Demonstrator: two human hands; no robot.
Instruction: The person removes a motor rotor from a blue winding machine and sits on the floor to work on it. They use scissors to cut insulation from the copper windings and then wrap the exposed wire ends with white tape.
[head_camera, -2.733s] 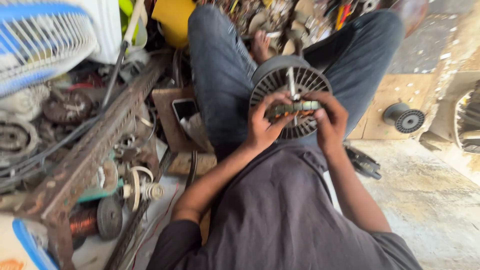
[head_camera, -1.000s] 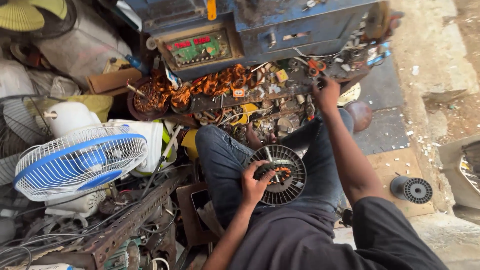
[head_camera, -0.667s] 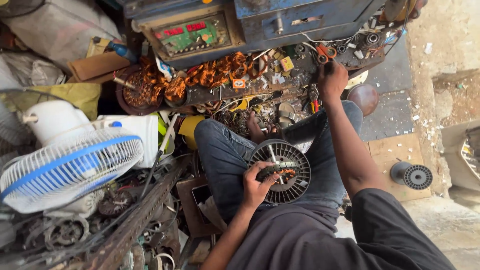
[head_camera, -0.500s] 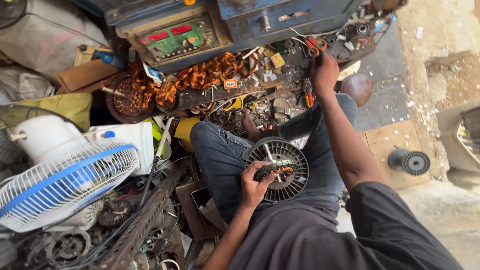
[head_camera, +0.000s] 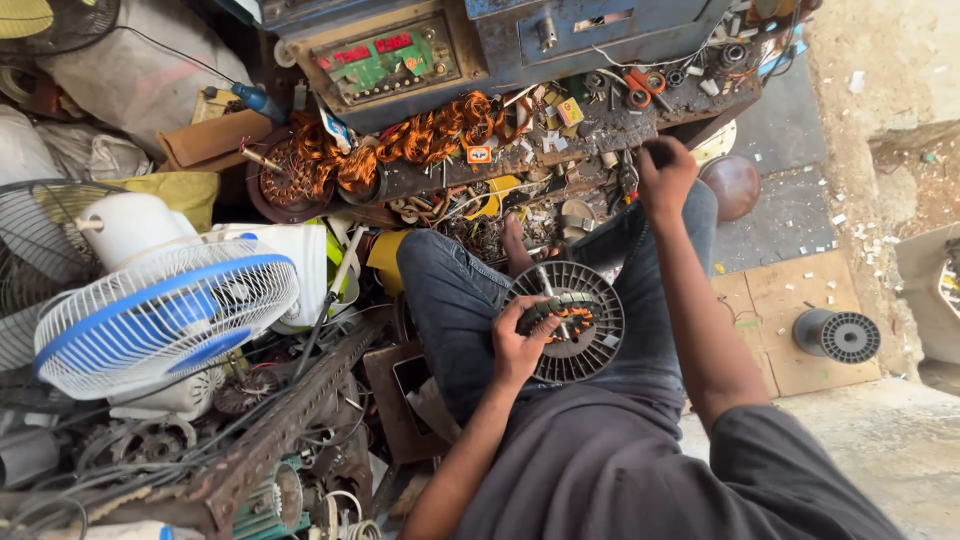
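Motor place: we see the round finned fan motor (head_camera: 572, 322) lying on the lap between the knees.
Left hand: our left hand (head_camera: 522, 345) curls over the motor's near rim, fingers closed on it.
Right hand: our right hand (head_camera: 665, 172) reaches to the cluttered bench (head_camera: 600, 125); whether it grips anything, we cannot tell.
Risk: held one-handed, we judge the motor could roll off the lap.
Axis: its shaft points up toward us, face flat.
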